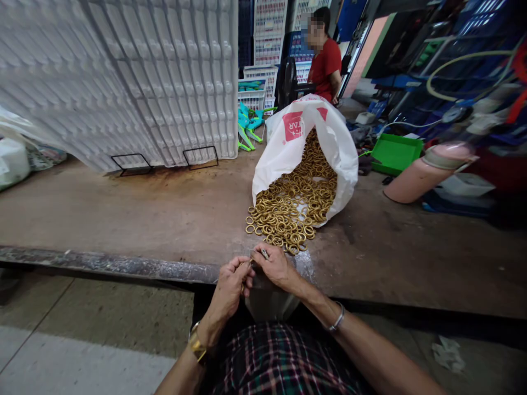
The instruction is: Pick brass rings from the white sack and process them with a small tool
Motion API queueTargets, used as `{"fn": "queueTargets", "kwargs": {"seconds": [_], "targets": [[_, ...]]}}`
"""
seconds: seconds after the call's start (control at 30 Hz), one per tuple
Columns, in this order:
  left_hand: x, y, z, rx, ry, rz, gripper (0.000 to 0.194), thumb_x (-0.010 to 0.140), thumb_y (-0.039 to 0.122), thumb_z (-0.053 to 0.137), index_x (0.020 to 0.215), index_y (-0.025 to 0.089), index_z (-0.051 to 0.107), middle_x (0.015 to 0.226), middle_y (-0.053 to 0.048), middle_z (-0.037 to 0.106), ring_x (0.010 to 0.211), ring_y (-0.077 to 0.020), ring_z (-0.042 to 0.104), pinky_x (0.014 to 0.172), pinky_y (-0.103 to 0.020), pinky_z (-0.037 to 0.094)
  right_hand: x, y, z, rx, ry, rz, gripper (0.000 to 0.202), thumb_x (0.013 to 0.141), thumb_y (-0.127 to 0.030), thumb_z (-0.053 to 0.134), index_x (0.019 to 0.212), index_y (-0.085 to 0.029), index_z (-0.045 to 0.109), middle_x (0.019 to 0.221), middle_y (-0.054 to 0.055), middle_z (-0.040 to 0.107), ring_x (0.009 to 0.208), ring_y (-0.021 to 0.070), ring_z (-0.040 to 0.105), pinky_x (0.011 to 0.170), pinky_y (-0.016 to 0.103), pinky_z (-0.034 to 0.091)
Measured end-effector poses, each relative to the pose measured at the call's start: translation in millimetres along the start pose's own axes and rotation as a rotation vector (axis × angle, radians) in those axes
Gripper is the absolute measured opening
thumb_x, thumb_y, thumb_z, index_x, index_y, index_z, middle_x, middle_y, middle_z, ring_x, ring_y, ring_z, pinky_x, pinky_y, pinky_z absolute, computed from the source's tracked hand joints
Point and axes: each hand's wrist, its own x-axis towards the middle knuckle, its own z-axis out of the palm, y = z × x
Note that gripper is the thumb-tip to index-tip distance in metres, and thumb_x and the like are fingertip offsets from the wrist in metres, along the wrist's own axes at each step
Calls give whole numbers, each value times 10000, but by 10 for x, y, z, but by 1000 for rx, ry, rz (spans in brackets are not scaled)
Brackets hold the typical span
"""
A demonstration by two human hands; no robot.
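Observation:
A white plastic bag [304, 137] lies on its side on the brown worktable [144, 214], spilling a heap of gold rings [292, 206] toward me. At the table's near edge my left hand [228, 288] pinches a gold ring between its fingertips. My right hand [274, 266] sits close against it, fingers closed on a small metal tool whose tip shows above the fingers. Both hands meet just below the nearest loose rings. Most of the held ring is hidden by my fingers.
A tall stack of white moulded trays [135, 77] leans at the back left. A person in a red shirt [325, 60] sits beyond the bag. A green tray [395, 153] and a pink cylinder [428, 170] lie on the right. White crates [269, 33] stand behind.

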Motion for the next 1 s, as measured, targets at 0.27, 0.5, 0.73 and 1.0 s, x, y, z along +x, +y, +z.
{"fn": "queueTargets", "kwargs": {"seconds": [0.27, 0.5, 0.73, 1.0], "targets": [[-19, 23, -63, -120, -56, -47, 256, 698, 346, 637, 832, 155, 529, 591, 33, 542, 427, -41, 433, 351, -134, 301, 15, -29, 7, 94, -20, 8, 208, 773, -305, 416, 614, -188, 480, 542, -51, 427, 522, 95, 400, 524, 211, 320], [-18, 41, -38, -176, -69, -91, 268, 686, 328, 653, 847, 149, 535, 585, 38, 533, 430, -37, 430, 358, -128, 293, -20, -67, -15, 60, -12, -31, 243, 813, -312, 386, 672, -180, 533, 558, -29, 491, 536, 108, 461, 548, 222, 349], [-40, 12, 28, -79, 5, 15, 330, 684, 387, 653, 876, 139, 550, 623, 27, 539, 449, -42, 439, 371, -138, 314, -68, -87, -17, -151, -19, -91, 211, 825, -307, 419, 797, -178, 583, 654, -3, 573, 592, 110, 494, 574, 214, 355], [-34, -28, 17, -25, -6, 38, 306, 706, 409, 627, 847, 150, 545, 612, 36, 527, 451, -46, 439, 386, -148, 311, -18, -101, -31, -102, -2, -18, 224, 832, -251, 395, 724, -173, 575, 590, -16, 566, 546, 98, 476, 543, 201, 349]]}}
